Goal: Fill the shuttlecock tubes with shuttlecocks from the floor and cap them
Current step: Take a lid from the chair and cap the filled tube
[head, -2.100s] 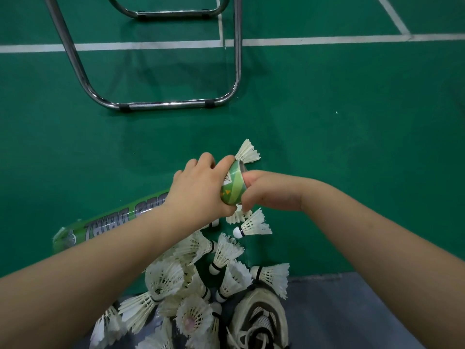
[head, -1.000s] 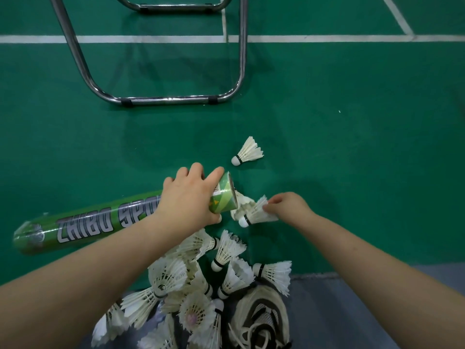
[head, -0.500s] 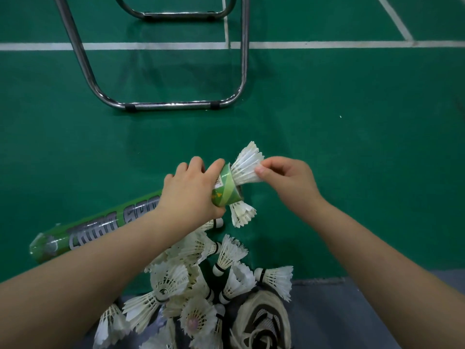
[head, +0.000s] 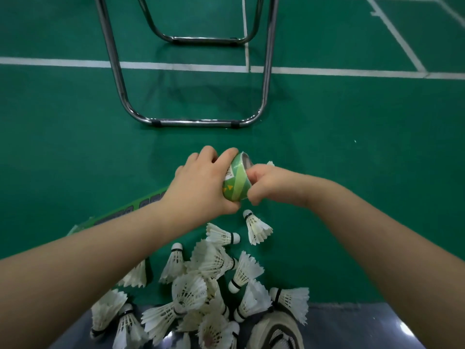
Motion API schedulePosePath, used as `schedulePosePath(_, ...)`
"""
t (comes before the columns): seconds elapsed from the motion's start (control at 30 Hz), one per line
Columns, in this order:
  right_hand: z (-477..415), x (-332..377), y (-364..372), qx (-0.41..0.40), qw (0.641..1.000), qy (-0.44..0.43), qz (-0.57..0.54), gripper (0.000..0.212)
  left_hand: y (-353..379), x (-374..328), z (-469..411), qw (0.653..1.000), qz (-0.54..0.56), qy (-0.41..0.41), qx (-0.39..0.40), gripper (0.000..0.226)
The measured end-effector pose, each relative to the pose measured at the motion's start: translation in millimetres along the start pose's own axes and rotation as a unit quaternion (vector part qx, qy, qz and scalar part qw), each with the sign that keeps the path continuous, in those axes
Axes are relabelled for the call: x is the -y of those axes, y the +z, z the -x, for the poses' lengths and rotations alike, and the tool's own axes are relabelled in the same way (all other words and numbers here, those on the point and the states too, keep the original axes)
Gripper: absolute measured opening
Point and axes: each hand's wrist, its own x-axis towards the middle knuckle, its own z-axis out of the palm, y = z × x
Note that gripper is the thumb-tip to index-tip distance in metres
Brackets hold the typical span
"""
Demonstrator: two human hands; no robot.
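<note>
Green court floor (head: 352, 172) carries a heap of loose shuttlecocks (head: 201, 285) below the arms. Left grip (head: 198, 185) wraps the green shuttlecock tube (head: 235, 181) near its open mouth. Right grip (head: 266, 182) curls at that mouth; cannot tell what it holds.

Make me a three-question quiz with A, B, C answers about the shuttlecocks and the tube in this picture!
1. Where is the pile of shuttlecocks? A) beside the shoe B) in a basket C) on a table
2. What colour is the tube? A) red B) green C) blue
3. What is the left hand doing? A) waving B) pointing C) gripping the tube
Answers: 1 A, the pile lies right by the shoe; 2 B, its wrapper is green; 3 C, it wraps round the tube.
</note>
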Motion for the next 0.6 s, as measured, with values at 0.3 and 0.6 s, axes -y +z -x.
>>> schedulePosePath(0.3,-40.3,124.4,-16.4,-0.178,0.953,-0.063,0.235,0.010,-85.0,44.4,-28.4,0.973,0.190,-0.052,-0.123,0.082)
schedulePosePath(0.6,-93.7,236.3,-31.2,-0.343,0.811,-0.234,0.412,0.039,-178.6,101.3,-69.3,0.909,0.326,-0.064,-0.250,0.045)
